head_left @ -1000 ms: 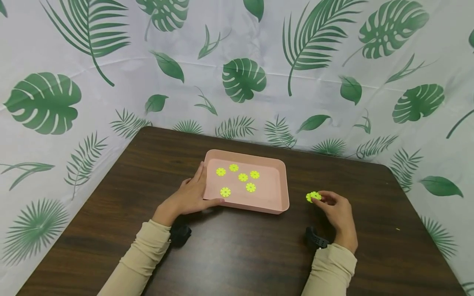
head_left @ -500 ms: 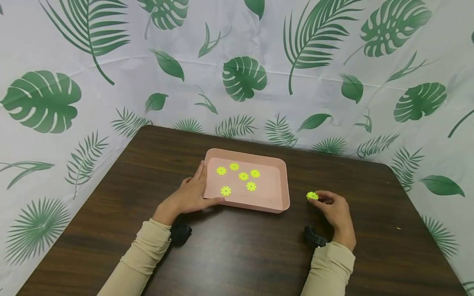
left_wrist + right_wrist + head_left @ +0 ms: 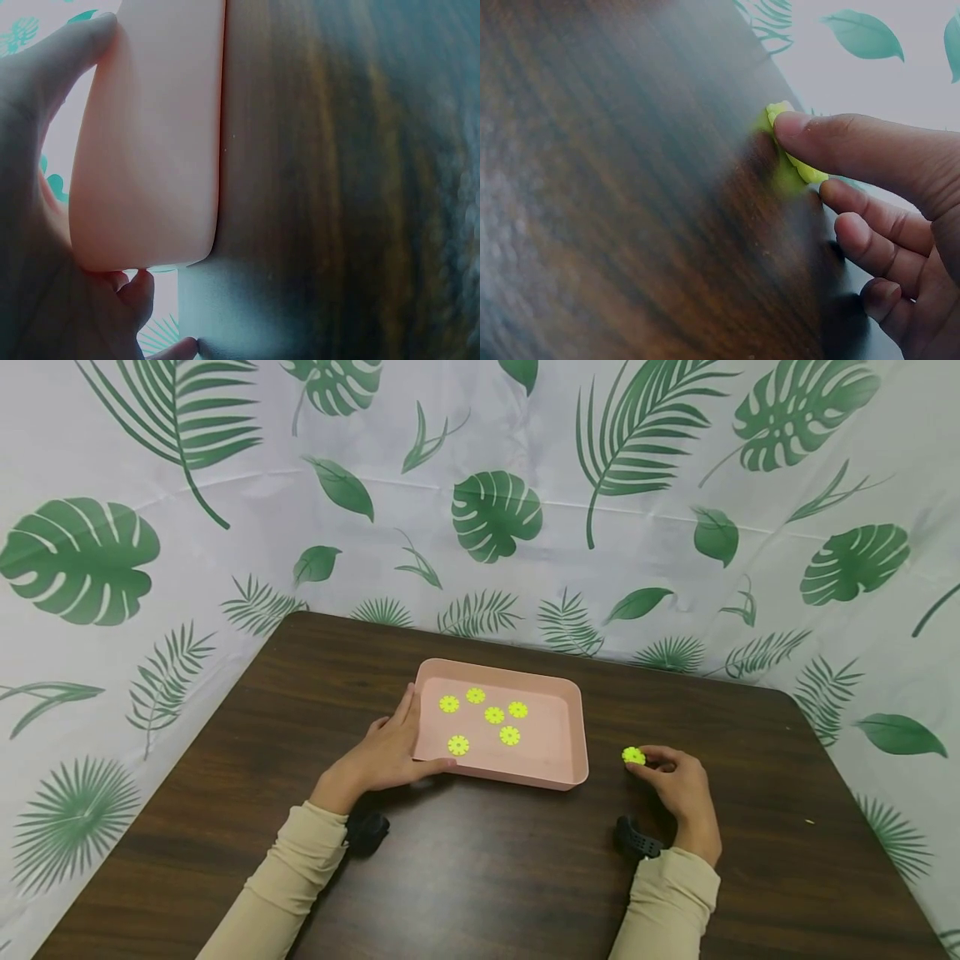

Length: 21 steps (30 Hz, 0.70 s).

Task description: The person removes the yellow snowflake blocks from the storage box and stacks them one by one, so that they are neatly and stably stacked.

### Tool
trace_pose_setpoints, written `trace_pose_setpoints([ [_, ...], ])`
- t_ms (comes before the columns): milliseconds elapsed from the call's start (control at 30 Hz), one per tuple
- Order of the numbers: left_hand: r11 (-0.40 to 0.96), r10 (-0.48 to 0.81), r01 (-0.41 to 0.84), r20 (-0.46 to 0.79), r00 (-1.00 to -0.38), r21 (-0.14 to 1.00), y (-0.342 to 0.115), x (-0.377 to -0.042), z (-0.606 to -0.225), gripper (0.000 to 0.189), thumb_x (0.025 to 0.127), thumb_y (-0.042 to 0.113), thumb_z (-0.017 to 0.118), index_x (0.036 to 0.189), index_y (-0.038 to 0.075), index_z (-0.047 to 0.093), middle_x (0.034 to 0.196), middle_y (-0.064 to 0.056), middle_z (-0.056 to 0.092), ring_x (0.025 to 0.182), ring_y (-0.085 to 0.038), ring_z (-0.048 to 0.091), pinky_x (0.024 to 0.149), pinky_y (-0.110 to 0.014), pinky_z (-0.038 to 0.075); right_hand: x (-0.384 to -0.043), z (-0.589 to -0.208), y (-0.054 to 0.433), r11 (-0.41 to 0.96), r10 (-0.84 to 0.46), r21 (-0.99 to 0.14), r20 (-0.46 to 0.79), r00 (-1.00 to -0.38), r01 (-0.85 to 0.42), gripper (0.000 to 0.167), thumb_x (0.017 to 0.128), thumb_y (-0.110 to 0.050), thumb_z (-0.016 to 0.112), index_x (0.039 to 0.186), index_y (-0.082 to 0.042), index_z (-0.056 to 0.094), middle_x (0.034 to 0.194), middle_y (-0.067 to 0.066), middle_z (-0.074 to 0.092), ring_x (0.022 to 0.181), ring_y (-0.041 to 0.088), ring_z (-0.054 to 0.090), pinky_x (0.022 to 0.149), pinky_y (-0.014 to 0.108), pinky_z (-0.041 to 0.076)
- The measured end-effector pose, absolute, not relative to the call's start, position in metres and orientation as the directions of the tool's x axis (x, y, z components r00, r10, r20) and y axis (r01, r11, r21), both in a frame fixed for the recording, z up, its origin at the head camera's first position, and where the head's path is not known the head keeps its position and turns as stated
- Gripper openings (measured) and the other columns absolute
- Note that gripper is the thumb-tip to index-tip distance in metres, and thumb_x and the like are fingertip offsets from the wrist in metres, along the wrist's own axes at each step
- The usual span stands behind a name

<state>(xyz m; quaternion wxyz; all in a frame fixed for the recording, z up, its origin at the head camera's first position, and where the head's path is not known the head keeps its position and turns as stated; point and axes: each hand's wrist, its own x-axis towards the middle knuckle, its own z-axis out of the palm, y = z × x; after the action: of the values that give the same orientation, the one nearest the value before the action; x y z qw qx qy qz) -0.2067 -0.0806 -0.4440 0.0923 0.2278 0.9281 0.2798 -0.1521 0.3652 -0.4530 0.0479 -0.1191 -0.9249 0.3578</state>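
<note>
A pink rectangular tray [image 3: 558, 760] stands on the table with several yellow-green notched snowflake discs lying flat inside it, such as one disc [image 3: 458, 745] near its front left. My left hand [image 3: 378, 758] rests around the tray's front left corner, fingers along the left side and thumb along the front wall; the left wrist view shows the thumb [image 3: 79, 45] against the tray wall [image 3: 150, 142]. To the right of the tray, my right hand [image 3: 684, 789] pinches a yellow-green snowflake disc [image 3: 804, 166] between thumb and fingers, at the tabletop. Whether it is more than one disc, I cannot tell.
The dark wood table [image 3: 480, 877] extends around the tray. Behind it hangs a white cloth [image 3: 420, 435] printed with green leaves. A tiny yellow scrap [image 3: 809, 822] lies on the table at the right. Dark straps sit on both wrists.
A second before, two overlapping discs showed at my right fingertips; now a single disc outline shows there. My left hand and the tray stay in place.
</note>
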Motion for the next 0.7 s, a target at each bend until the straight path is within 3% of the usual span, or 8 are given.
trace_pose_setpoints([
  [333, 0.739, 0.479, 0.376, -0.043, -0.877, 0.559, -0.081, -0.207, -0.442, 0.124, 0.088, 0.073, 0.062, 0.163, -0.004, -0.001, 0.171, -0.023, -0.011, 0.156, -0.038, 0.019, 0.114, -0.07, 0.023, -0.154, -0.452, 0.366, 0.725, 0.248, -0.664, 0.0, -0.969, 0.186, 0.044, 0.092, -0.022, 0.081, 0.127, 0.003, 0.069, 0.115, 0.021, 0.068, 0.087, 0.018, 0.057, 0.07, 0.026, 0.045],
  [700, 0.722, 0.478, 0.368, -0.037, -0.878, 0.585, -0.082, -0.209, -0.446, 0.125, 0.087, 0.073, 0.063, 0.164, -0.003, 0.0, 0.171, -0.023, -0.009, 0.155, -0.04, 0.019, 0.113, -0.072, 0.022, -0.149, -0.44, 0.362, 0.682, 0.31, -0.704, 0.032, -0.95, 0.199, 0.058, 0.098, -0.036, 0.073, 0.141, 0.0, 0.06, 0.128, 0.024, 0.063, 0.107, 0.029, 0.055, 0.083, 0.036, 0.045],
])
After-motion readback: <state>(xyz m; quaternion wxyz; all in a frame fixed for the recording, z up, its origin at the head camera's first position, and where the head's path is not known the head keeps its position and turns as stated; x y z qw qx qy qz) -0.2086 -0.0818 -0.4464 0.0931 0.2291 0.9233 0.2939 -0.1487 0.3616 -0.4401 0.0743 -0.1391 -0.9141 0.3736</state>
